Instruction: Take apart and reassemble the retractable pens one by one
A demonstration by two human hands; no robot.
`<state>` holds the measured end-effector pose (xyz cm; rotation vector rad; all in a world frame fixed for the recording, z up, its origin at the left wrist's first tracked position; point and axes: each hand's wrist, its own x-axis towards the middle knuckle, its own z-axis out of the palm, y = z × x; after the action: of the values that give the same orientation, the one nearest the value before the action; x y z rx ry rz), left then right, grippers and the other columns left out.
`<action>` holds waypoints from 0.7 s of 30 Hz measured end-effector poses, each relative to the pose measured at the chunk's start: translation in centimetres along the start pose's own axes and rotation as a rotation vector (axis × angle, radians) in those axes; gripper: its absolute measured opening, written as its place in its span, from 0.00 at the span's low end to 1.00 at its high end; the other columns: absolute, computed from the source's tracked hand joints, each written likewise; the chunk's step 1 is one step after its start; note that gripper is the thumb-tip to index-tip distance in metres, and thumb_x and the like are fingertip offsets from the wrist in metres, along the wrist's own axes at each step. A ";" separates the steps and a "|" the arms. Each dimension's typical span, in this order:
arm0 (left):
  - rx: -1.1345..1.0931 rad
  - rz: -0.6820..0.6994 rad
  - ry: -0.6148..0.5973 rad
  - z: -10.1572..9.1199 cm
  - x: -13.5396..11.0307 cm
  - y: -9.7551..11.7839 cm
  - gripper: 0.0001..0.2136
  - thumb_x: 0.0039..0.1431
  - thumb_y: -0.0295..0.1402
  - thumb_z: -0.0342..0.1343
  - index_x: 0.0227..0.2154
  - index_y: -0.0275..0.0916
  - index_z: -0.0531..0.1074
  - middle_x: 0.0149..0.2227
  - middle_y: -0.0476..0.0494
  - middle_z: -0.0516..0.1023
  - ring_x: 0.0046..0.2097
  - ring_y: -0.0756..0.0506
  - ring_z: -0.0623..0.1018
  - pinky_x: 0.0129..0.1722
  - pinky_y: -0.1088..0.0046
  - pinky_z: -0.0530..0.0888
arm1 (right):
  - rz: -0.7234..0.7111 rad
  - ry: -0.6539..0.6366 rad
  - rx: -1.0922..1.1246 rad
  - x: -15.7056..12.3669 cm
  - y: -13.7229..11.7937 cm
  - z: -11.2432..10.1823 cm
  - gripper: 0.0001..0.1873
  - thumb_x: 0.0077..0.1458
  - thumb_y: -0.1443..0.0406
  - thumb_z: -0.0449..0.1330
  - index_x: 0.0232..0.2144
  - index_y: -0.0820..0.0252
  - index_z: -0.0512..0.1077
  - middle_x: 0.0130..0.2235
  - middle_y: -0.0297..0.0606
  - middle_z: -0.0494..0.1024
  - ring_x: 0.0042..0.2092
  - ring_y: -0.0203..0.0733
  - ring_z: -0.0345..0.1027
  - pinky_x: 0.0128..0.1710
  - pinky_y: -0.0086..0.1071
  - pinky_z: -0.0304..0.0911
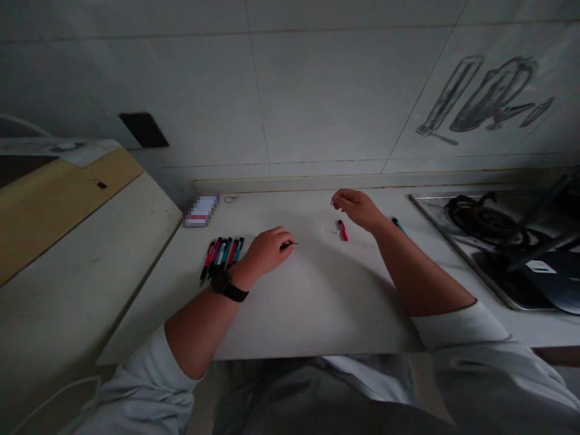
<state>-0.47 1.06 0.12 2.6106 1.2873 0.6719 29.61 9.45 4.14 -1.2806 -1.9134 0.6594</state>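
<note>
My left hand (270, 249), with a black watch on its wrist, is closed around a dark pen piece (286, 246) whose thin tip points right. Beside that wrist lies a row of several red, blue and black pens (223, 254), partly covered by the watch. My right hand (356, 208) hovers over the counter with its fingers pinched together; whatever is between them is too small to make out. Just below it lies a red and black pen part (343, 231), with a thin clear piece (322, 228) to its left. A teal and black pen part (398, 225) shows behind my right forearm.
A white counter (290, 320) runs along a tiled wall. A blurred box (202, 211) and a small ring-like loop (231, 199) lie at the back left. A gas stove (487, 226) stands at right, a wooden-edged panel (90, 193) at left.
</note>
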 end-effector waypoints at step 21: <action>-0.009 -0.025 -0.018 0.0 0.2 0.2 0.04 0.66 0.32 0.59 0.39 0.40 0.79 0.38 0.44 0.78 0.39 0.46 0.77 0.41 0.69 0.73 | 0.024 -0.373 -0.779 4.1 3.1 5.1 0.17 0.62 0.59 0.58 0.38 0.62 0.84 0.43 0.55 0.84 0.48 0.55 0.77 0.48 0.42 0.69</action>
<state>-0.25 1.08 0.20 2.5831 1.3061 0.6475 26.29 14.36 -0.08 -1.7280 -2.6057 0.1449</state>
